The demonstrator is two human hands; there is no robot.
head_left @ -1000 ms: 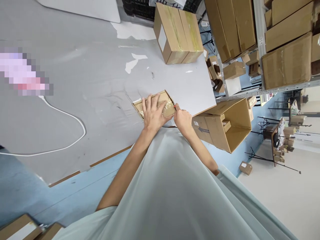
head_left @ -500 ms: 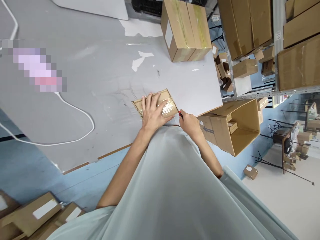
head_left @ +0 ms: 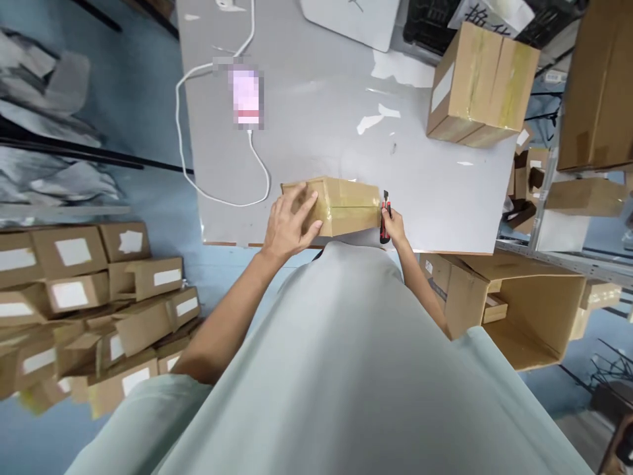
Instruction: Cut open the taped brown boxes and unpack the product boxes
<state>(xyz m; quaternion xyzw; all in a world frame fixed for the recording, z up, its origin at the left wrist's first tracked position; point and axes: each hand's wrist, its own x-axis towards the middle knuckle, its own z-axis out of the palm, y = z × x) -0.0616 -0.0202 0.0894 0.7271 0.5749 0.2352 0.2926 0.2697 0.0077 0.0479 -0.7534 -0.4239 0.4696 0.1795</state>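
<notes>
Box of tan taped cardboard sits at near edge of grey tabletop, left hand spread on it, likely steadying, right hand pinching red-black utility knife alongside.

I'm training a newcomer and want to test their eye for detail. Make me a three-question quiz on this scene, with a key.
1. Which hand holds the utility knife beside the small taped carton?
2. True or false: the left hand is well clear of the small taped carton.
3. Fill the gap: the large open carton is on the person's ____ side.

Key:
1. The right hand.
2. False; its fingers are on the carton's left end.
3. right
</notes>
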